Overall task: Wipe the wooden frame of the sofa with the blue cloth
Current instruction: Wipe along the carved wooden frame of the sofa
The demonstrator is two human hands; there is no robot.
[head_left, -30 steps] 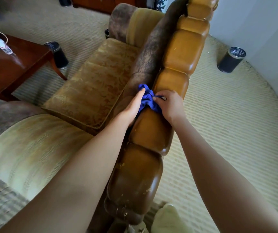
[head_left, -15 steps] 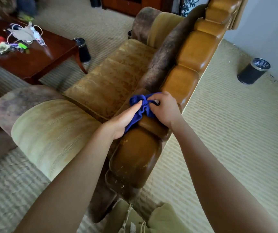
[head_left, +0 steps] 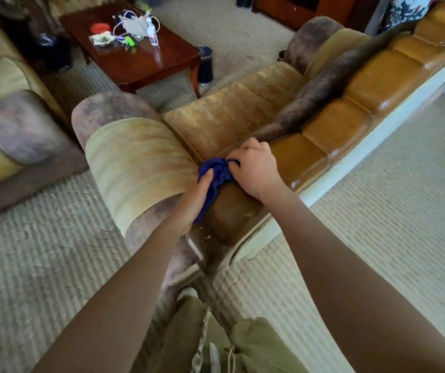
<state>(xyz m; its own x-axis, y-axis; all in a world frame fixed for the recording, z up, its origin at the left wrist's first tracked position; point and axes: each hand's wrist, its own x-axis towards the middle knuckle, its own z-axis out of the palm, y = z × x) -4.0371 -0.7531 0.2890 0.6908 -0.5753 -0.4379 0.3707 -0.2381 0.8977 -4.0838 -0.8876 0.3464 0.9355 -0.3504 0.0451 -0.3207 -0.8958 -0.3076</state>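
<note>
Right now my two hands meet on the blue cloth [head_left: 217,176], which lies bunched on top of the glossy brown wooden frame [head_left: 331,130] along the sofa's back, near the end beside the rounded yellow armrest [head_left: 138,168]. My left hand [head_left: 193,203] lies along the cloth's left side, its fingers [head_left: 207,179] nearly straight and pressing the fabric against the wood. My right hand [head_left: 255,170] sits on the cloth's right side with its fingers curled, pinching a fold of the fabric at the top. Part of the cloth hangs down the frame under my left palm. Beyond the sofa's worn gold seat cushion [head_left: 237,111], a dark red wooden counter [head_left: 146,60] carries a small plastic bottle [head_left: 153,36] and some clutter I can't make out.
</note>
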